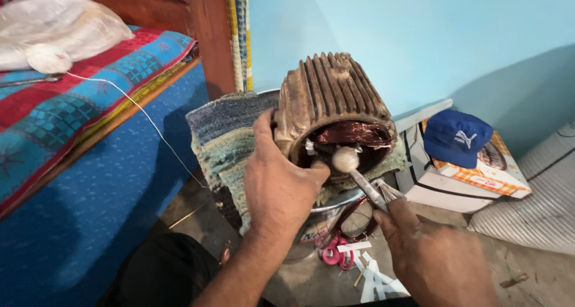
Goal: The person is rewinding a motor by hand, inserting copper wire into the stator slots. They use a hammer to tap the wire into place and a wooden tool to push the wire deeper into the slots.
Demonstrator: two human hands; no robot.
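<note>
Steadying the ribbed motor housing (331, 97) on a woven cloth (224, 136), the left hand (278, 187) clamps its rim; the right hand (434, 256) grips a round-headed mallet (346, 159) at the copper windings (350, 133); light, square taps seem wisest; a white box (431, 184) under an orange checked carton (488, 175) sits right, blue cap (458, 138) on top.

Left hand (278, 184) on the rim of a ribbed motor housing (331, 100), right hand (434, 262) with a round-headed mallet (353, 166) at its copper windings (350, 133).

motor housing (331, 106) on cloth (224, 136), cap (456, 137) on box (479, 172) right, scissors (336, 253) below
</note>
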